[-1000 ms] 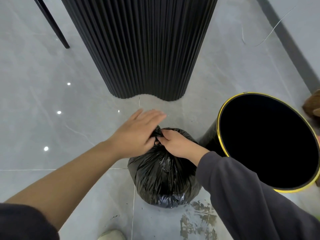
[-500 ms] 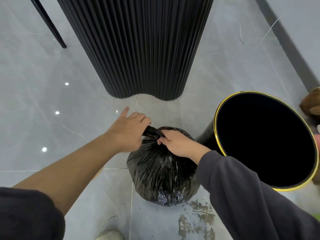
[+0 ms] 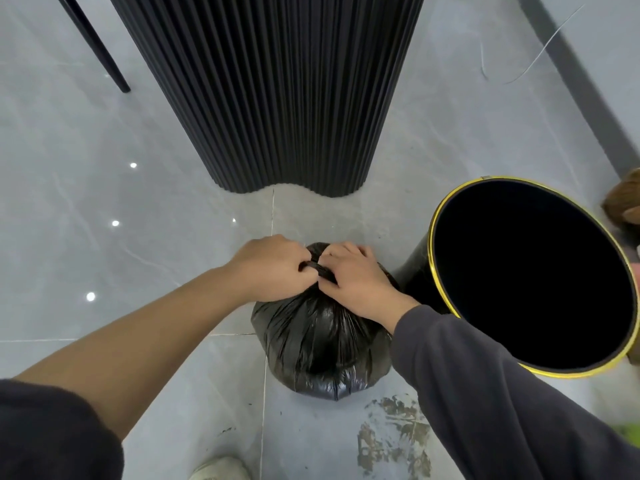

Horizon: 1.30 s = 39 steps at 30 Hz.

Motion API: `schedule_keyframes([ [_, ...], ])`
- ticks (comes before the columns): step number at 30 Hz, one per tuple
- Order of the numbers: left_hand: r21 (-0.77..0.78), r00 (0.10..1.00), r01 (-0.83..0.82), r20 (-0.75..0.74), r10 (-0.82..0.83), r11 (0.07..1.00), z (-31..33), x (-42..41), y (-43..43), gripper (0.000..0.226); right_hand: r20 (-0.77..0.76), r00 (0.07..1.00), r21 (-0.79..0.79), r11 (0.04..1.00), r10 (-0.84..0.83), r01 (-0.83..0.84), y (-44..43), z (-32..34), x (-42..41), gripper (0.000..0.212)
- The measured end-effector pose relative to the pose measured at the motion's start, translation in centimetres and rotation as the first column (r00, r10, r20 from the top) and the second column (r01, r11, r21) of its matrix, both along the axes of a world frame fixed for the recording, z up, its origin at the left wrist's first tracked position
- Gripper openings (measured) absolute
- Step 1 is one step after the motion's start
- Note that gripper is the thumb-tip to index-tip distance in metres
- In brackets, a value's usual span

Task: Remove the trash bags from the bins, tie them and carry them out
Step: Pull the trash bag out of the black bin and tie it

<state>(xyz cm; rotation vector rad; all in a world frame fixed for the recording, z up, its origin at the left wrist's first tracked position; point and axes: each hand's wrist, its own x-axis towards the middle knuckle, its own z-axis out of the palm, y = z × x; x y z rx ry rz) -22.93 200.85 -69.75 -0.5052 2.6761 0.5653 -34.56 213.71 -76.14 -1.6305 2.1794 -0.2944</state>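
Note:
A full black trash bag [image 3: 322, 348] stands on the grey tiled floor in front of me. My left hand [image 3: 273, 268] and my right hand [image 3: 353, 278] sit side by side on its gathered top. Both have curled fingers that grip the twisted black plastic of the bag's neck, which shows between the knuckles. To the right of the bag stands a black round bin [image 3: 533, 275] with a gold rim; its inside looks dark and I see no liner in it.
A tall black fluted column [image 3: 270, 91] rises just behind the bag. A thin black furniture leg [image 3: 100, 53] stands at the far left. A stained patch [image 3: 391, 434] marks the floor near my shoe [image 3: 218, 471]. Something brown [image 3: 623, 202] lies at the right edge.
My left hand, first open over the bag's top, has closed on the twisted neck. Both hands have come together over the bag's top.

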Motion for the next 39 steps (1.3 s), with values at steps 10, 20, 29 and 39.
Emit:
schedule_keyframes([
  [10,0.040,0.994,-0.110,0.026,0.109,0.993,2.7,-0.8,-1.7,0.038,-0.296,0.935,-0.125,0.979,-0.193,0.162,-0.5,2.3,2.4,0.048],
  [20,0.032,0.979,-0.197,-0.052,0.198,0.980,4.1,-0.8,-1.5,0.041,0.009,0.967,-0.141,0.957,-0.255,0.253,-1.1,4.2,1.7,0.054],
  [29,0.032,0.969,-0.234,-0.069,0.236,0.972,4.6,-0.4,-1.8,0.042,-0.055,0.977,-0.260,0.948,-0.205,0.185,-1.0,3.6,0.7,0.036],
  [39,0.048,0.966,-0.233,-0.106,0.237,0.971,4.7,-1.3,-0.4,0.040,0.054,0.979,-0.287,0.936,-0.199,0.206,-0.3,3.5,0.2,0.040],
])
